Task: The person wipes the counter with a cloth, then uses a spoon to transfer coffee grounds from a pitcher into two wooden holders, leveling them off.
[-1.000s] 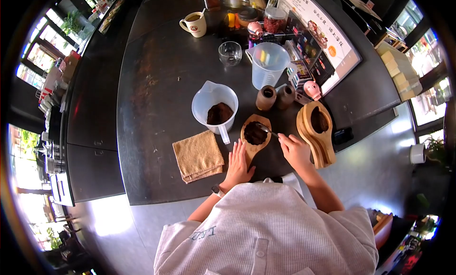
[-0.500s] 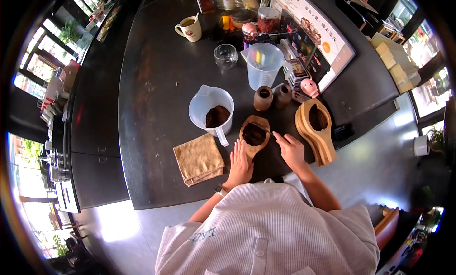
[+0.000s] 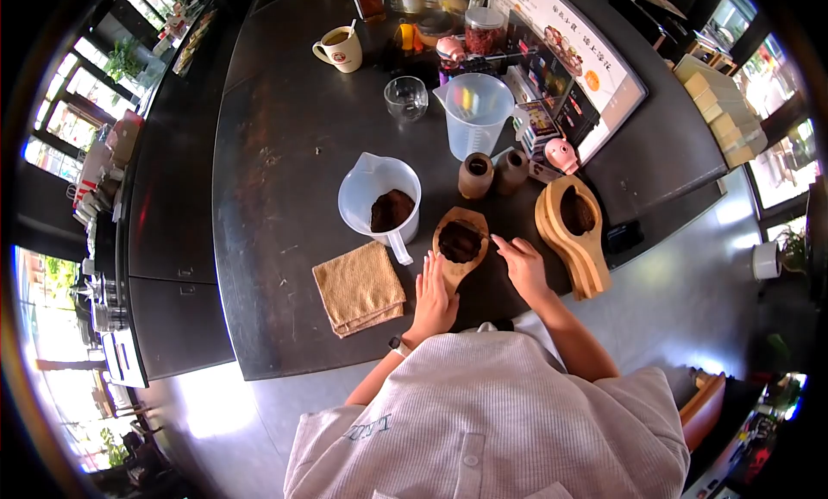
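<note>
A wooden paddle-shaped holder [image 3: 466, 216] with dark brown powder [image 3: 460, 241] in its round hollow lies on the table near me. My left hand [image 3: 432, 297] rests flat along its left side, fingers stretched. At the right of the holder, my right hand [image 3: 523, 268] pinches a thin tool whose far end reaches the hollow's rim. A clear plastic jug [image 3: 356, 199] with brown powder inside stands to the left. Below the jug lies a folded tan cloth [image 3: 358, 290]. Stacked wooden holders [image 3: 552, 223], the top one with powder in its hollow, are on the right.
Two small brown pots [image 3: 476, 176] stand beyond the holder, with an empty jug [image 3: 476, 124] behind them. Farther off are a glass cup [image 3: 405, 99], a mug [image 3: 342, 50], a pink pig figure [image 3: 561, 156] and a menu board [image 3: 595, 68]. The dark table [image 3: 276, 206] has an edge near my body.
The view has shifted slightly. My right hand and the thin tool have moved a little relative to the holder's rim. My left hand stays beside the holder.
</note>
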A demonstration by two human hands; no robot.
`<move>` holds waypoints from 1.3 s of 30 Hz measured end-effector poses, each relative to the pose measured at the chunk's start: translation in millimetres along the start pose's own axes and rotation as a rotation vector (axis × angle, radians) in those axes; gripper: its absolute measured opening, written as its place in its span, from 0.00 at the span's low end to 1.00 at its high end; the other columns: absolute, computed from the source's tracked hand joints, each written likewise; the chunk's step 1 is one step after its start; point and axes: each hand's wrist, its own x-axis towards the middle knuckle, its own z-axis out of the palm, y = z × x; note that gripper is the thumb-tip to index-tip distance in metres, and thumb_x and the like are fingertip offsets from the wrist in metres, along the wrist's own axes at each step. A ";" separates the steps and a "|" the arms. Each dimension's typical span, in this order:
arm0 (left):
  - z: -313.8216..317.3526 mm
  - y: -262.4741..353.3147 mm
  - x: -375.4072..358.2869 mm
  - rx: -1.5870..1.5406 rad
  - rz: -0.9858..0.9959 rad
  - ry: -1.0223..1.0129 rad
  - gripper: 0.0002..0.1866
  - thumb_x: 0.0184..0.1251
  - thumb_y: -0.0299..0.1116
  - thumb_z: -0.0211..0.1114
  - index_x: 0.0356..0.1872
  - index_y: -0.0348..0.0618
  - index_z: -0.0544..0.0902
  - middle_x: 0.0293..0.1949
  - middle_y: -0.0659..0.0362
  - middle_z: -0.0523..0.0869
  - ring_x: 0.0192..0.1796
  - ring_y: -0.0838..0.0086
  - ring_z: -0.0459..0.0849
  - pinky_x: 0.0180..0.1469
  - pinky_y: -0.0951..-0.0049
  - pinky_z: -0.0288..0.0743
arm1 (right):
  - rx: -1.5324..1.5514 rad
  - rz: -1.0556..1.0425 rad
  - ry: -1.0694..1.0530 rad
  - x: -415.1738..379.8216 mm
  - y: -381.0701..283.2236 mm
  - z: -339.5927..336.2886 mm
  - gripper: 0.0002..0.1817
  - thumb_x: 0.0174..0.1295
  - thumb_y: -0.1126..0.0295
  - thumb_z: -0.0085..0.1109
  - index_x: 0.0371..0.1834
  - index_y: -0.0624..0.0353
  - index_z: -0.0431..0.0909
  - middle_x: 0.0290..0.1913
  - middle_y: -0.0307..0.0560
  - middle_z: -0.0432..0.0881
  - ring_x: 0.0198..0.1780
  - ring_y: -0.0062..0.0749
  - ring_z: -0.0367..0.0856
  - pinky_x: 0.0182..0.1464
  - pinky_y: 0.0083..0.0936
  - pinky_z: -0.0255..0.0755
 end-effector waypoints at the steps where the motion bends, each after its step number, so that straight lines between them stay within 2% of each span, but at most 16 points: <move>1: 0.3 -0.4 0.0 0.002 -0.002 0.000 0.46 0.51 0.20 0.61 0.71 0.35 0.45 0.72 0.39 0.47 0.74 0.47 0.46 0.69 0.46 0.46 | 0.014 0.012 -0.005 -0.4 0.1 0.5 0.18 0.52 0.79 0.61 0.49 0.54 0.80 0.26 0.43 0.71 0.31 0.37 0.74 0.35 0.30 0.72; 17: 2.3 -2.9 -0.6 -0.008 0.016 0.025 0.45 0.50 0.21 0.61 0.70 0.35 0.46 0.72 0.40 0.48 0.74 0.48 0.46 0.69 0.46 0.47 | -0.045 -0.042 -0.041 3.6 2.4 -8.6 0.19 0.52 0.79 0.60 0.49 0.55 0.80 0.26 0.45 0.70 0.31 0.39 0.73 0.36 0.31 0.72; 29: 2.4 -3.5 -0.7 0.006 0.007 0.001 0.46 0.50 0.22 0.61 0.71 0.37 0.46 0.72 0.40 0.47 0.74 0.49 0.46 0.70 0.47 0.45 | 0.024 0.048 -0.027 -2.0 1.4 -5.0 0.18 0.53 0.78 0.60 0.48 0.52 0.80 0.26 0.44 0.71 0.31 0.38 0.74 0.35 0.30 0.72; 35: 3.0 -3.9 -0.8 -0.010 -0.006 0.001 0.47 0.50 0.21 0.61 0.71 0.37 0.45 0.72 0.40 0.47 0.75 0.49 0.45 0.70 0.48 0.45 | -0.025 -0.008 0.004 -1.1 1.2 -7.4 0.16 0.55 0.76 0.60 0.48 0.53 0.80 0.25 0.43 0.71 0.31 0.37 0.74 0.34 0.30 0.72; 39: 2.7 -4.8 -1.1 -0.017 0.003 -0.025 0.47 0.48 0.22 0.60 0.71 0.36 0.44 0.72 0.39 0.45 0.75 0.47 0.42 0.70 0.45 0.43 | 0.001 0.055 0.061 -0.1 -7.8 -13.2 0.13 0.57 0.76 0.58 0.46 0.56 0.79 0.29 0.45 0.77 0.33 0.41 0.77 0.35 0.31 0.73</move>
